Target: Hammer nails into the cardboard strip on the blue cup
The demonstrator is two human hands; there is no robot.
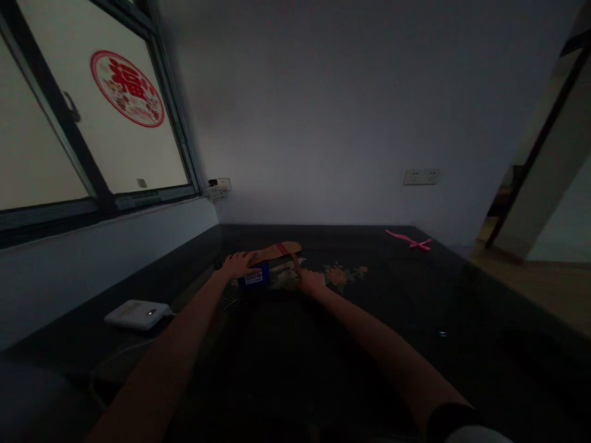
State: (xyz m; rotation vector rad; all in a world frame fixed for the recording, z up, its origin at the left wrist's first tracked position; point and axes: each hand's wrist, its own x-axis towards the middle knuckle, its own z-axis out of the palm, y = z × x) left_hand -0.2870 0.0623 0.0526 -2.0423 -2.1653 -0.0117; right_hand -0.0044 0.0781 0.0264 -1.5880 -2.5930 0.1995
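A flat brown object (271, 252) with a red band near its right end lies across the dark table (360, 357). My left hand (237, 265) rests at its left end with the fingers spread. Just below that hand is a small blue box (254, 276) with a pale label, partly under the thumb. On the right, my right hand (309, 279) has its index finger stretched out toward the red band, its other fingers curled; whether they hold anything is hidden. A printed flower pattern (338, 275) shows on the table beside it.
A white power bank (137, 314) with a cable lies at the table's left side. A pink ribbon (418, 244) is at the back right. The wall (314, 123) with a socket (422, 177) stands behind, and a window frame (106, 200) is on the left.
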